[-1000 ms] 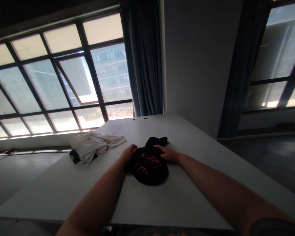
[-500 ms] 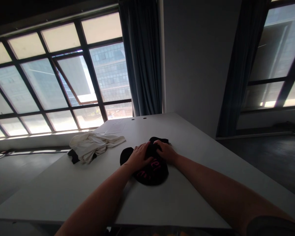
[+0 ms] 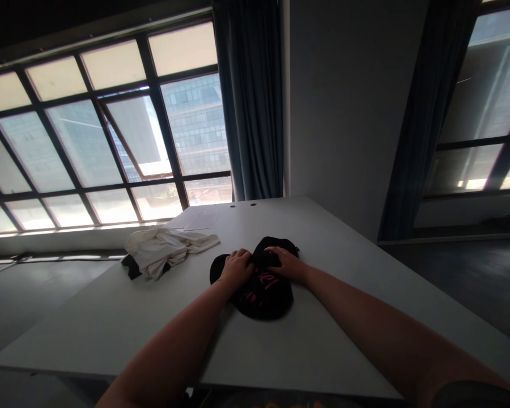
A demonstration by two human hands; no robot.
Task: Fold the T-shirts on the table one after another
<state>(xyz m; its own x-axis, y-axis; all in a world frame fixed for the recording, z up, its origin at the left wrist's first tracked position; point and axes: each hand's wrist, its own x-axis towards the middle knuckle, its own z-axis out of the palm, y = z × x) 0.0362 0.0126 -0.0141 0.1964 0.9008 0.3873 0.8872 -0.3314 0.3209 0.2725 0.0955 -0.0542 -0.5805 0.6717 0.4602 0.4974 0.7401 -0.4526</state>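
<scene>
Black cloth headwear that looks like a cap (image 3: pixel 263 303), with pink lettering and a rounded brim-like edge facing me, lies on the white table (image 3: pixel 306 345). More black rounded parts stick out at its left and far right; whether they belong to one cap or more I cannot tell. My left hand (image 3: pixel 238 269) grips its left side with fingers bent over the cloth. On the right side, my right hand (image 3: pixel 289 265) holds the black fabric between thumb and fingers. The fingertips are partly lost against the dark cloth.
Left of the cap lies a crumpled off-white garment (image 3: pixel 161 249) with black parts showing beneath it. A sheet of paper (image 3: pixel 204 218) rests behind it. Two dark round holes are near the table's far end. Windows, a blue curtain (image 3: pixel 255 113) and a wall stand beyond.
My hands have moved slightly apart, the left one drawing back to the left. More of the black far part now shows between and behind them. The camera view has shifted a little.
</scene>
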